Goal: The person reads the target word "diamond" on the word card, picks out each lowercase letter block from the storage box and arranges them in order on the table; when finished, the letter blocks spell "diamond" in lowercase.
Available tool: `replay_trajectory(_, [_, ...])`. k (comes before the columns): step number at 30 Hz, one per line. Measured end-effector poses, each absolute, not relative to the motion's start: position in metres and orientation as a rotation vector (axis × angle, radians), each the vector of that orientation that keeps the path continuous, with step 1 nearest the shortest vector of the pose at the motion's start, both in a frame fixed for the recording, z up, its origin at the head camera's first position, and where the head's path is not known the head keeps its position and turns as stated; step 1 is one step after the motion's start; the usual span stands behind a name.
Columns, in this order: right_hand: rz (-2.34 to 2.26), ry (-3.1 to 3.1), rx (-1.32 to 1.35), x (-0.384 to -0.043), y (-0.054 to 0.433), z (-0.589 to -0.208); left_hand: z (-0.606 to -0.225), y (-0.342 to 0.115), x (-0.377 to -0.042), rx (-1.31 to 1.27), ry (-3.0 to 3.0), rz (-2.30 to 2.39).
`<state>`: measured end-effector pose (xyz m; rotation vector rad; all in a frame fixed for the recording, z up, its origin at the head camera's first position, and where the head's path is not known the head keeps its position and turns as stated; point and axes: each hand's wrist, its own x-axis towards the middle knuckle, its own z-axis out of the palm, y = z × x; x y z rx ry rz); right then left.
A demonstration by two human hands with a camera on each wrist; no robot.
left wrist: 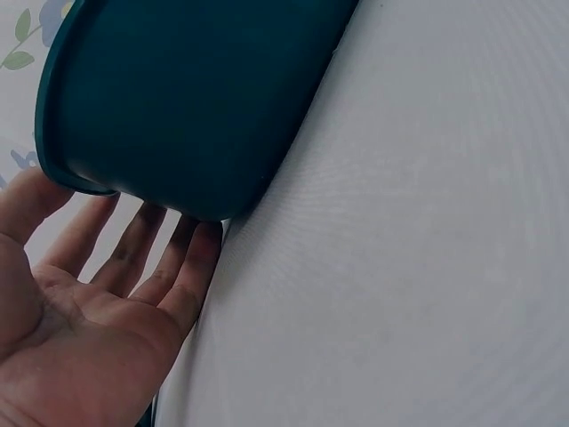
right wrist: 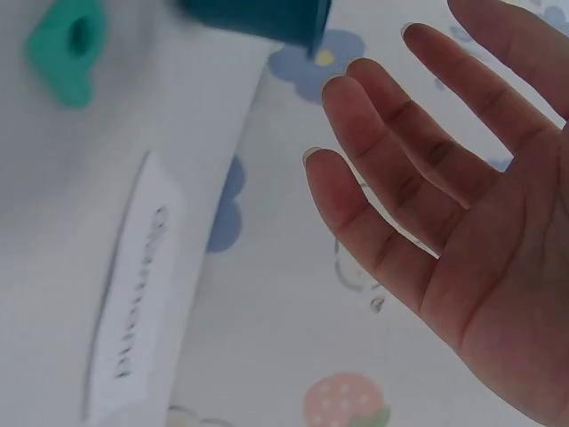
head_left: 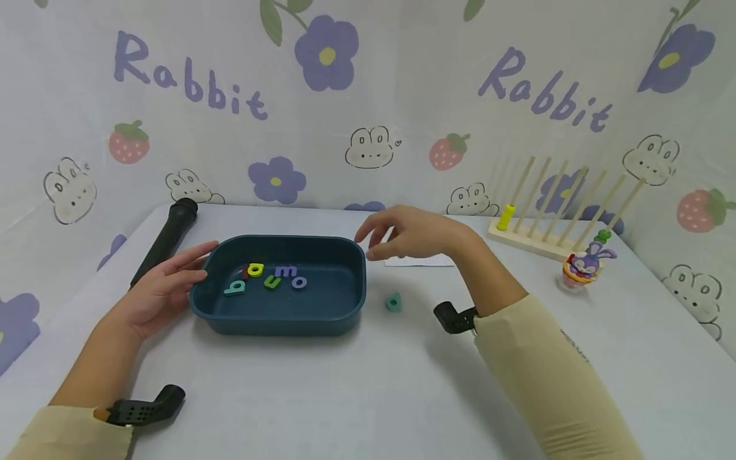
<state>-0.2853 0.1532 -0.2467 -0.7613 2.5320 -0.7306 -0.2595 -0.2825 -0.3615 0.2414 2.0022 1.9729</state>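
Note:
A dark teal plastic bin sits on the table with several small colored letters inside, among them a yellow "a", a purple "m" and a teal "b". My left hand rests its straight fingers against the bin's left end; in the left wrist view the fingertips meet the teal wall. Beyond the opposite end, my right hand hovers beside the right rim with relaxed fingers and holds nothing. On the table below it lies a loose teal letter, seen blurred in the right wrist view.
A strip of white paper with a printed word lies behind the loose letter. At the back right stands a wooden peg rack with yellow and green beads, a small rabbit figure before it. A black microphone lies behind the left hand.

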Motion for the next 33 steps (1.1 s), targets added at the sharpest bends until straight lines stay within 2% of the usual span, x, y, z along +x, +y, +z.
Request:
replay_trajectory(7, [-0.725,2.462,-0.899,-0.305,0.105,-0.227,-0.366,-0.283,-0.255,0.23,2.036,1.96])
replay_trajectory(15, [-0.74,2.415,-0.92,-0.318,0.075,-0.214,-0.363,-0.28,-0.256,0.204,2.027,1.967])
replay_trajectory(33, [-0.714,2.37,-0.938,-0.334,0.03,-0.22,-0.361,-0.279,-0.255,0.184,2.058,1.974])
